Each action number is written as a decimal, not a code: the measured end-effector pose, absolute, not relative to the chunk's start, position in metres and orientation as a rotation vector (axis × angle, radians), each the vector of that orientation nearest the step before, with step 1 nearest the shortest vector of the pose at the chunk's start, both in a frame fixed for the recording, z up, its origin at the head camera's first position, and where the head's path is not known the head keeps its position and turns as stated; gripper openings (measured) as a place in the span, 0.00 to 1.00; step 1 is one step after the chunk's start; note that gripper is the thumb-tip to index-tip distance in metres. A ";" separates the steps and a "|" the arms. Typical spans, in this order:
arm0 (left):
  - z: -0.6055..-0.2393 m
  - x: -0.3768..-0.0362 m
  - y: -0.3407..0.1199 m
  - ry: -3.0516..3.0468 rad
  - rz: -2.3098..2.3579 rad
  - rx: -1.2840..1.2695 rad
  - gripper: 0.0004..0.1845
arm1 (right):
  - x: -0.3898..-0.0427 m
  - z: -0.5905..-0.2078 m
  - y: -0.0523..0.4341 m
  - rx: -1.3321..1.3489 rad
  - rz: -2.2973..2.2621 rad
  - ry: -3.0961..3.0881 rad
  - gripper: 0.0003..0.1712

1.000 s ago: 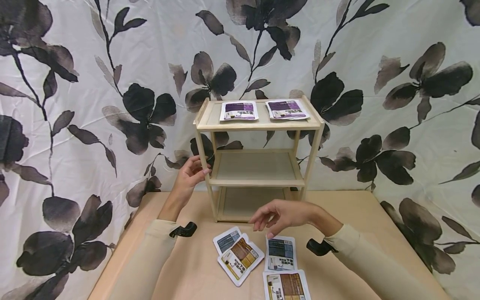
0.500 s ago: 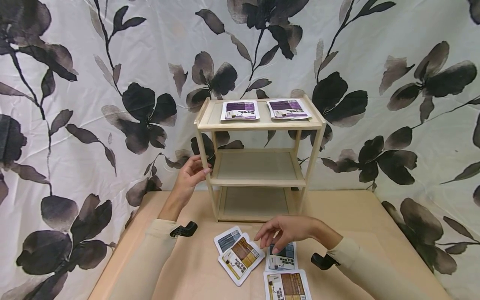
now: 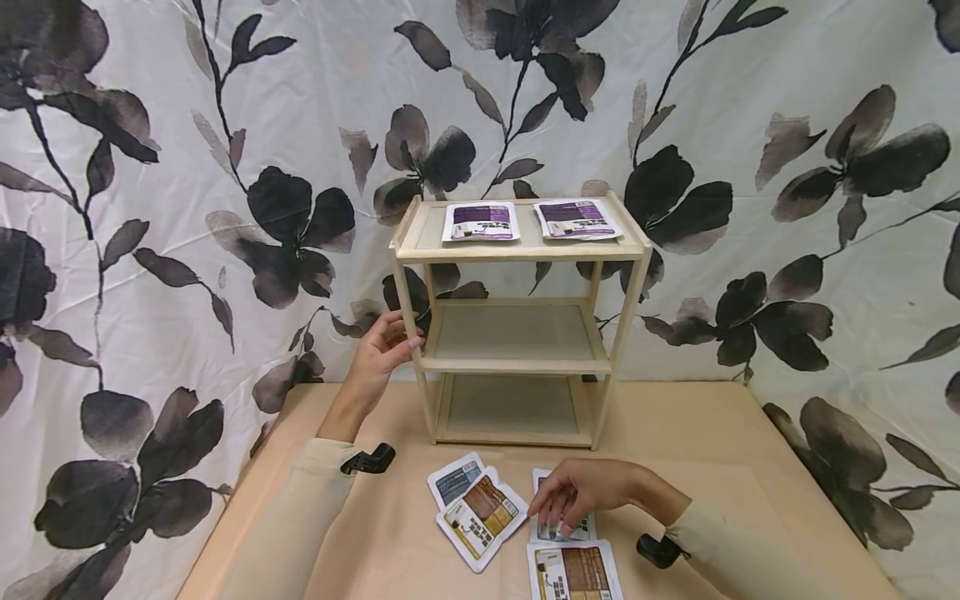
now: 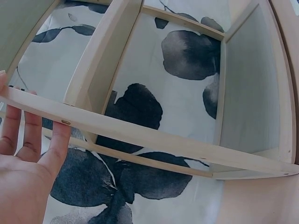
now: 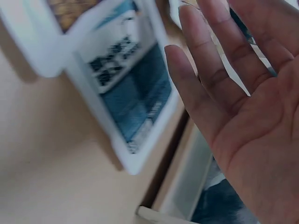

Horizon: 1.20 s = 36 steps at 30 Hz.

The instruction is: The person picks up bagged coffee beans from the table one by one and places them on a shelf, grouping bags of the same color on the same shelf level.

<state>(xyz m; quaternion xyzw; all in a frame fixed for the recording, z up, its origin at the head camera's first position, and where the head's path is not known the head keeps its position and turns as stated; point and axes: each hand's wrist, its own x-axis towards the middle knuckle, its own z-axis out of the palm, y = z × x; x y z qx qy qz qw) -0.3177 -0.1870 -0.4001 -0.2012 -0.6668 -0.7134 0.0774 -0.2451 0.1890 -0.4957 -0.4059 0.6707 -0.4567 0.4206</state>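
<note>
Blue-labelled white pouch (image 3: 562, 510) under my right hand (image 3: 573, 498), fingers spread flat, gripping nothing; could skid into brown pouch (image 3: 482, 515). Left hand (image 3: 378, 350) steadies wooden shelf (image 3: 517, 250), fingers loosely around post.

I log one tan surface (image 3: 375, 533), paper-covered, set against a flower-printed curtain. At its far edge, near the middle, stands a pale wooden shelf (image 3: 517, 254) with three tiers. Top tier: two purple packets, the left purple packet (image 3: 480, 222) and the right purple packet (image 3: 576, 218), lying flat, side by side, apart. The middle and bottom tiers show only bare boards. Near edge of the surface, four flat packets: a blue packet (image 3: 455, 480) partly under a brown-yellow packet (image 3: 481, 517); just right of these a second blue packet (image 3: 561, 512), partly hidden; at the very edge a second brown packet (image 3: 573, 573), touching it.
</note>
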 end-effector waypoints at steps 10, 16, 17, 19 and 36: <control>-0.402 -0.319 -0.188 -2.011 -2.134 -0.596 0.21 | -0.230 -0.514 0.200 -1.006 -1.151 1.800 0.29; -0.400 -0.318 -0.188 -2.030 -2.116 -0.602 0.21 | -0.223 -0.522 0.207 -1.011 -1.127 1.922 0.27; -0.400 -0.318 -0.188 -2.031 -2.115 -0.603 0.21 | -0.222 -0.524 0.208 -1.028 -1.121 1.934 0.27; -0.400 -0.318 -0.188 -2.030 -2.117 -0.603 0.21 | -0.220 -0.526 0.210 -1.077 -1.100 1.951 0.29; -0.401 -0.316 -0.189 -2.020 -2.125 -0.607 0.21 | -0.204 -0.532 0.204 -1.474 -0.713 2.192 0.47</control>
